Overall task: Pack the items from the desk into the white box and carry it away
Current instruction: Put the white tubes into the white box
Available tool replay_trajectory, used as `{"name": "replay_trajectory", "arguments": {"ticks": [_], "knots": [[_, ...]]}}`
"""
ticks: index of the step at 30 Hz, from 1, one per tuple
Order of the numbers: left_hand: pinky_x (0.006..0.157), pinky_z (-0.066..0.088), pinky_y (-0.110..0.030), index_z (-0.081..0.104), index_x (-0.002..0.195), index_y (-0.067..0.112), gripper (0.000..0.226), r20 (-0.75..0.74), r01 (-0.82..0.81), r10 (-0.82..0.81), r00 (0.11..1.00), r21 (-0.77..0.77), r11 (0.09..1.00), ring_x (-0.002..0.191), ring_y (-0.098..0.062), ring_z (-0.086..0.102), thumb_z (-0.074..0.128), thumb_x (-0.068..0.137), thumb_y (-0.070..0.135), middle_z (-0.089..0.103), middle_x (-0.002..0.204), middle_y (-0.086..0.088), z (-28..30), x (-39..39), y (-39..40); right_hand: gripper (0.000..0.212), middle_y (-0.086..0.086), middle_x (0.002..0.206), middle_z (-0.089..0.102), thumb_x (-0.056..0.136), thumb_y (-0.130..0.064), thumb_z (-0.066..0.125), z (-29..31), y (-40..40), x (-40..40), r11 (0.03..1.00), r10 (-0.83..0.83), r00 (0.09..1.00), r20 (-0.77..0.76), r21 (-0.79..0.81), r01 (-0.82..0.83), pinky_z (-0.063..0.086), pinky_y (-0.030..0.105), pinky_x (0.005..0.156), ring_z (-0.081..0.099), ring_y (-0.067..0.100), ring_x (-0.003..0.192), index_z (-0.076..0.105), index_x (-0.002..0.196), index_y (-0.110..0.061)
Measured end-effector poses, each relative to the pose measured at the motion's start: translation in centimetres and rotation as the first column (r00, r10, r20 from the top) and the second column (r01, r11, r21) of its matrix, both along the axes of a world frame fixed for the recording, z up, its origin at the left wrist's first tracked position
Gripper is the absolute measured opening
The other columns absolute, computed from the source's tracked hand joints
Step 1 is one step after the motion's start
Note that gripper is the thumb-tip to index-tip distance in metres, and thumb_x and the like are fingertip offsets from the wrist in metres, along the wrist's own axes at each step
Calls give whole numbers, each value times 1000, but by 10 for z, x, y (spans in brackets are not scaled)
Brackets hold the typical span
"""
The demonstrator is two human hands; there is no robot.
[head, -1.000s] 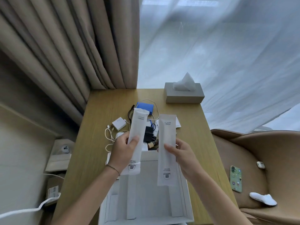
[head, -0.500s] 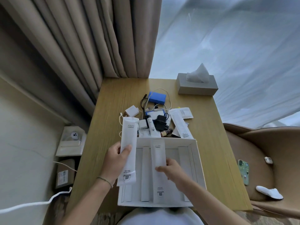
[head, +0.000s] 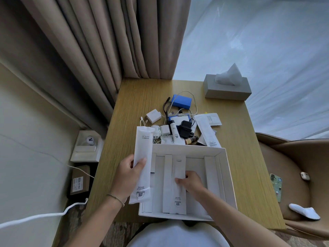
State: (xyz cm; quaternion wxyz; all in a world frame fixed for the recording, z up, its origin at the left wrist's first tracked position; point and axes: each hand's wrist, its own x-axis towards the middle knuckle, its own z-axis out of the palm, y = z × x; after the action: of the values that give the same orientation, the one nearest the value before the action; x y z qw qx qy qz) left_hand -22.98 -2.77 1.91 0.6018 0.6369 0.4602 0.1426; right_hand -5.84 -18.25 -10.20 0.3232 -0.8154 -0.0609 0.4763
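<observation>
Down at the near edge of the light wooden desk (head: pixel 135 111) sits the open white cardboard box (head: pixel 223 173), its floor split into long lanes by upright white dividers. One long flat white paper sachet with small print and a code at its near end (head: pixel 178 196) lies lengthwise in a middle lane, and the right hand (head: pixel 192 181) rests on top of it with fingers curled down, pressing it into the box; whether the fingers pinch it or only push on it cannot be told. The other lanes that show look bare of loose items. The left hand (head: pixel 127 177), a thin bracelet at its wrist, is closed around a second long white paper sachet printed "DENTAL KIT" (head: pixel 142 157), thumb on the front and fingers behind; that sachet is held above the box's left wall, its far end reaching out over the desk. Beyond the far wall of the box, the remaining items lie in a loose heap on the desk: a blue rectangular case (head: pixel 182 101), a white square charger block (head: pixel 153 115), a smaller white plug adapter (head: pixel 164 130), a black power adapter (head: pixel 185 130), a small white tube (head: pixel 174 131), a little brown bottle lying on its side (head: pixel 192 139), tangled white and black cables (head: pixel 167 108), and a third white sachet (head: pixel 207 131) lying slantwise over a flat white packet (head: pixel 214 118). A grey tissue box with a white tissue standing up from it (head: pixel 227 89) sits at the far right corner of the desk, well apart from the heap.
</observation>
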Motion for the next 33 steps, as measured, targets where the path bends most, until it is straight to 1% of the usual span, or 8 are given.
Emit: {"name": "replay_trajectory", "arguments": {"ticks": [1, 6, 11, 16, 22, 24, 28, 33], "knots": [[69, 60, -40, 71, 92, 23, 10, 3, 3, -3, 1000, -5, 1000, 74, -14, 72, 64, 96, 29, 75, 84, 4, 1, 0, -1, 3, -8, 85, 75, 86, -27, 75, 0, 0, 0, 998, 64, 996, 61, -29, -63, 54, 23, 59, 69, 9, 75, 73, 84, -28], [73, 60, -44, 72, 94, 21, 8, 3, 33, -33, 999, -45, 998, 78, -19, 72, 65, 95, 25, 75, 86, 0, 2, 5, -10, 42, -10, 58, 59, 81, -54, 72, -3, -4, 10, 919, 370, 885, 281, -254, -303, 35, 25, 46, 58, 8, 55, 53, 57, -24], [77, 62, -41, 72, 98, 19, 8, 28, 96, -94, 995, -117, 988, 87, -23, 74, 65, 96, 19, 77, 91, -2, 5, 19, -23, 42, -8, 70, 55, 86, -60, 65, 0, -5, 11, 860, 491, 800, 345, -340, -381, 31, 27, 49, 52, 11, 63, 49, 70, -24], [86, 59, -46, 70, 110, 11, 16, -4, 173, -176, 984, -180, 968, 94, -25, 74, 66, 94, 14, 77, 100, -7, 1, 37, -42, 47, 0, 93, 67, 90, -64, 54, 10, -3, 11, 762, 625, 695, 356, -469, -446, 43, 31, 64, 56, 21, 78, 63, 95, -19], [89, 58, -42, 70, 112, 8, 25, -134, 298, -348, 928, -294, 908, 95, -25, 73, 71, 90, 20, 75, 104, -9, -18, 63, -60, 29, 4, 80, 66, 93, -38, 54, 57, -17, 32, 821, 554, 716, 425, -422, -384, 45, 29, 56, 63, 27, 76, 60, 80, -13], [83, 60, -38, 70, 105, 10, 20, -162, 306, -384, 909, -367, 878, 91, -24, 73, 71, 89, 23, 75, 100, -8, -27, 72, -63, 25, 2, 72, 64, 88, -30, 52, 76, -30, 41, 861, 497, 704, 507, -386, -330, 41, 28, 52, 62, 26, 68, 62, 77, -11], [62, 60, -27, 65, 100, 14, 17, -216, 287, -421, 881, -464, 838, 77, -16, 75, 72, 89, 23, 75, 94, -5, -43, 93, -70, 24, 2, 76, 69, 90, -29, 52, 105, -49, 54, 916, 394, 725, 565, -303, -262, 52, 32, 59, 66, 25, 73, 67, 83, -12], [77, 61, -36, 64, 114, 3, 26, -263, 278, -434, 862, -470, 838, 93, -27, 74, 70, 91, 15, 74, 106, -14, -66, 123, -81, 22, 2, 79, 70, 91, -27, 53, 116, -62, 61, 949, 311, 775, 550, -221, -224, 56, 36, 67, 67, 26, 76, 68, 86, -12]]}}
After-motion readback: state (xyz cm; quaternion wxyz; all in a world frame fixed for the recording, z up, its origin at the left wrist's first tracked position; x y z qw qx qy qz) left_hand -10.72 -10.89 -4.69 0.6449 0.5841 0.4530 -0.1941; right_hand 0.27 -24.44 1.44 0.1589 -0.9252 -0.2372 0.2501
